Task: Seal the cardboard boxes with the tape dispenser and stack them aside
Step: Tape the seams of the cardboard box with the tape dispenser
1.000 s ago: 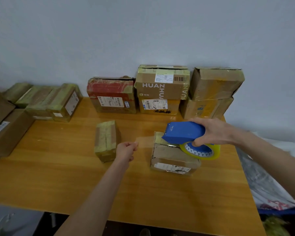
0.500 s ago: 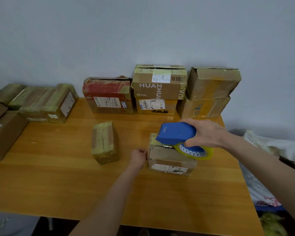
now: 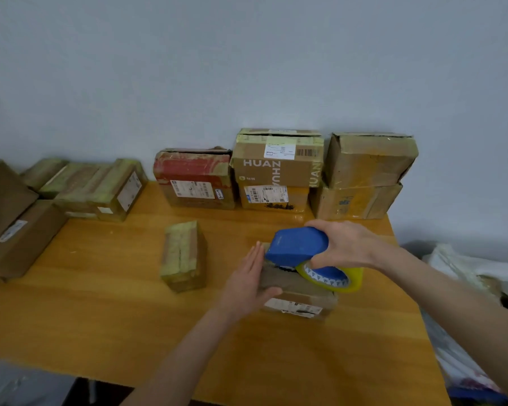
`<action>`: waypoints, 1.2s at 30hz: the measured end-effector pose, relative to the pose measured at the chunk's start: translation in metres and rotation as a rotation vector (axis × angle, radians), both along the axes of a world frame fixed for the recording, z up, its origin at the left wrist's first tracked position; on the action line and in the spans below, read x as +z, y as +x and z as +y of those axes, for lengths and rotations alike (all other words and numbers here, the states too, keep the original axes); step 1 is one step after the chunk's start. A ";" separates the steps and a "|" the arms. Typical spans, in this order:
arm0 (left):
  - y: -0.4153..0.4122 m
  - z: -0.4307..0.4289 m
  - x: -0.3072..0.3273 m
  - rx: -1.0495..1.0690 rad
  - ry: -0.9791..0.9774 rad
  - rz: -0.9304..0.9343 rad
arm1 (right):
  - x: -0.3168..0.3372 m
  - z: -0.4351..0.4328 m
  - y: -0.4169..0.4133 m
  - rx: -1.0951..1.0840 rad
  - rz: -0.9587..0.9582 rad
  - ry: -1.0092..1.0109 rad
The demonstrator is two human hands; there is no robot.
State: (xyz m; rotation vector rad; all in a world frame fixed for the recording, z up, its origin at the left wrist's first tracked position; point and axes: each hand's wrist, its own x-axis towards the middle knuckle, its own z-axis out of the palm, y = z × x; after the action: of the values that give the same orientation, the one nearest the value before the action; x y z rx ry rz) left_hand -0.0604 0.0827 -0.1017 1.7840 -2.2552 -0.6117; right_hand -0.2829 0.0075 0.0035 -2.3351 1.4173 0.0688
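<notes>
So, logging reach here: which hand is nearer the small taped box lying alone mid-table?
Left. The left hand sits just right of the small taped box; the right hand is farther right, gripping the tape dispenser.

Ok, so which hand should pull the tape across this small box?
Right. The right hand grips the tape dispenser, set on top of the box; the left hand presses flat against its left side, likely steadying it.
</notes>
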 end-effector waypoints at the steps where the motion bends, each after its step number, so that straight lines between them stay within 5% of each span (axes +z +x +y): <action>1: 0.000 0.001 0.000 0.001 0.007 -0.032 | 0.000 -0.001 -0.003 0.007 -0.025 0.019; 6: -0.003 0.005 -0.007 -0.032 -0.144 -0.342 | -0.005 -0.004 -0.010 0.051 -0.136 0.052; 15: -0.007 0.006 -0.011 -0.022 -0.194 -0.299 | -0.008 -0.008 -0.006 0.089 -0.076 -0.003; 24: -0.007 0.006 -0.010 -0.025 -0.171 -0.381 | 0.013 -0.012 -0.042 0.082 -0.023 0.157; 36: -0.027 0.004 -0.009 -0.132 -0.175 -0.509 | 0.007 0.002 -0.036 0.046 -0.012 0.048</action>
State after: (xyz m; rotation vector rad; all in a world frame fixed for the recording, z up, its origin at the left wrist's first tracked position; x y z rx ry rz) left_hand -0.0870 0.0871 -0.1109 1.8726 -2.6615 0.0388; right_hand -0.3186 0.0093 0.0109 -2.3258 1.3417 0.1010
